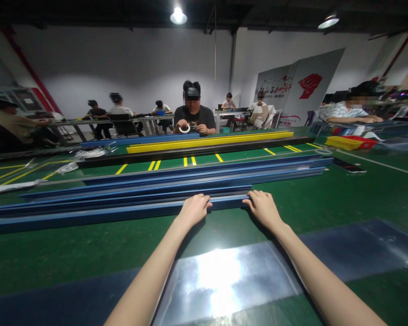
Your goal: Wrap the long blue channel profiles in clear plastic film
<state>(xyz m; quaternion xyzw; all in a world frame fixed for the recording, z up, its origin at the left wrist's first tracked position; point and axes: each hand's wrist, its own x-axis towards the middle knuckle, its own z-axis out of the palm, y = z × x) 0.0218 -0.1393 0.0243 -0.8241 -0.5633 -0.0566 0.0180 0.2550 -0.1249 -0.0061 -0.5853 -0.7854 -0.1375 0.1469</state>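
Note:
Several long blue strips lie side by side across the green table (360, 199). My left hand (193, 209) rests on the nearest blue strip (88, 216), fingers curled over its far edge. My right hand (263, 207) grips the same strip at its right end, fingers bent over the top. Both arms reach forward from the bottom of the view. A clear glossy plastic sheet (224, 276) lies flat on the table under my forearms.
Beyond the blue strips lie a black strip (190, 154) and a yellow strip (207, 141). A person opposite holds a roll of tape (184, 129). Other people sit at tables behind and at the right. Red and yellow bins (350, 142) stand at the far right.

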